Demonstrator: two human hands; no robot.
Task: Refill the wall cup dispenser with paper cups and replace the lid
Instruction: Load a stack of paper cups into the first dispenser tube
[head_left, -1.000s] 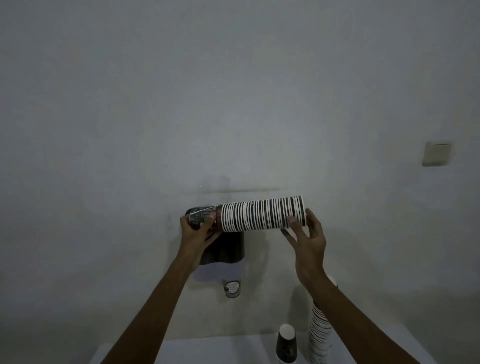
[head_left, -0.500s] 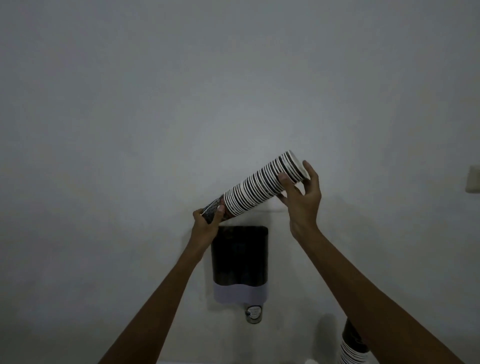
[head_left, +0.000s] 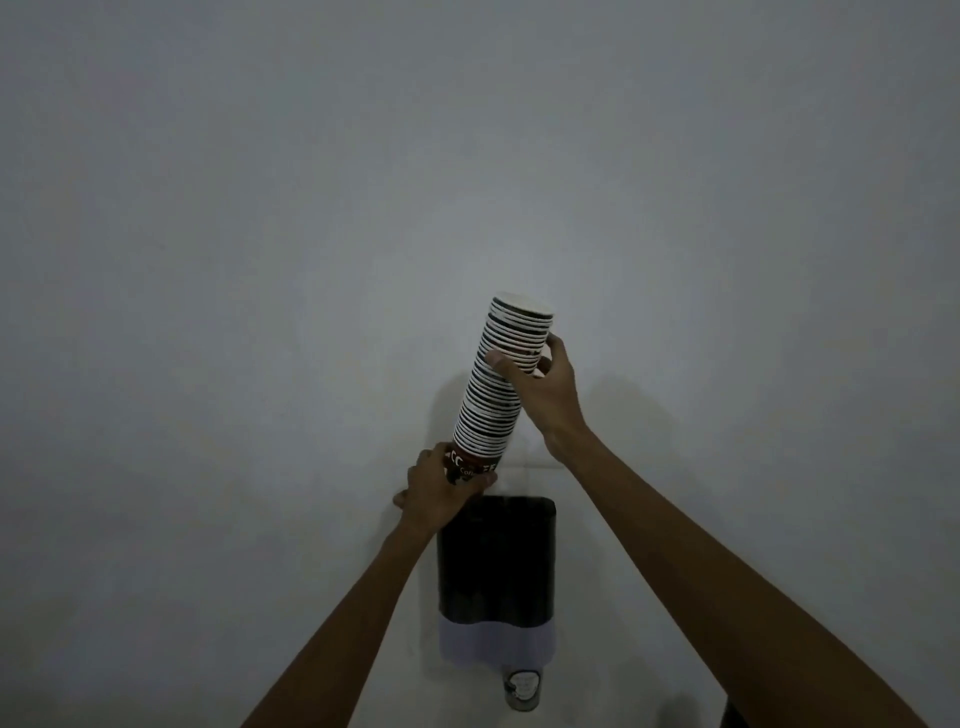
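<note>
A long stack of paper cups (head_left: 496, 395) with black-and-white rims stands almost upright, leaning slightly right, just above the dark wall dispenser (head_left: 497, 558). My left hand (head_left: 441, 491) grips the stack's bottom cup, which is dark with red and white print, right over the dispenser's open top. My right hand (head_left: 540, 387) holds the stack near its upper end. A single cup (head_left: 523, 688) pokes out below the dispenser's pale lower section. No lid is in view.
A plain grey wall fills the view. A dark object (head_left: 735, 714) shows at the bottom edge beside my right forearm. The light is dim.
The stack has swung from lying horizontal to nearly upright, its bottom end now over the dispenser's top. The view has tilted up, so the table and spare cups have dropped out of sight.
</note>
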